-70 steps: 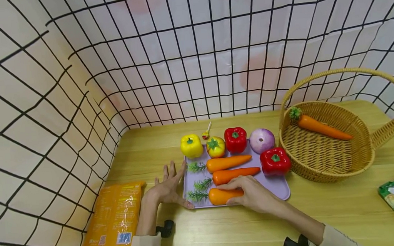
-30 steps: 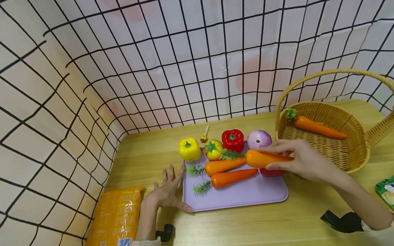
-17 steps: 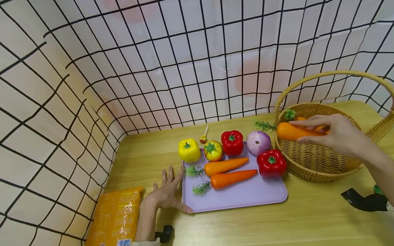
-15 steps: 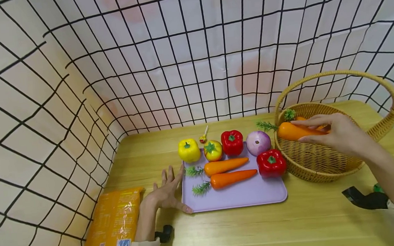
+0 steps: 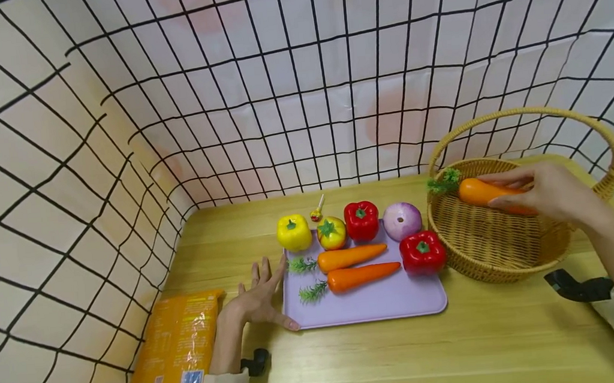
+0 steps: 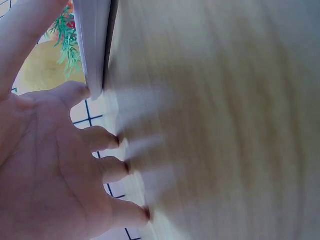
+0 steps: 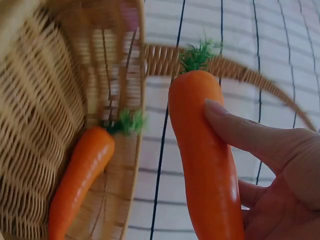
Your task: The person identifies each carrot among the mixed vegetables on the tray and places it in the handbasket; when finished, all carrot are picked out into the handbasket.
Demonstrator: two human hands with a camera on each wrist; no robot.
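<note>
My right hand [image 5: 553, 193] grips an orange carrot [image 5: 477, 192] over the wicker basket [image 5: 487, 273]. In the right wrist view the thumb lies along this carrot [image 7: 202, 145], and another carrot [image 7: 82, 172] rests inside the basket. My left hand [image 5: 256, 298] is spread at the left edge of the lilac tray [image 5: 371, 313], thumb and a finger touching its rim; the left wrist view shows the spread fingers by the tray rim [image 6: 92, 45]. Two carrots [image 5: 352, 257] [image 5: 365, 276] lie on the tray.
Along the tray's back edge are a yellow pepper [image 5: 294, 233], a yellow-red fruit [image 5: 332, 233], a red pepper [image 5: 361, 221] and a purple onion [image 5: 402, 220]. Another red pepper [image 5: 422, 253] sits at its right. A lollipop [image 5: 317, 212] lies behind; an orange packet [image 5: 173, 352] lies left.
My right hand has taken the front carrot off the tray and carried it right, then further back and right over the basket. The left hand has stayed at the tray's edge.
</note>
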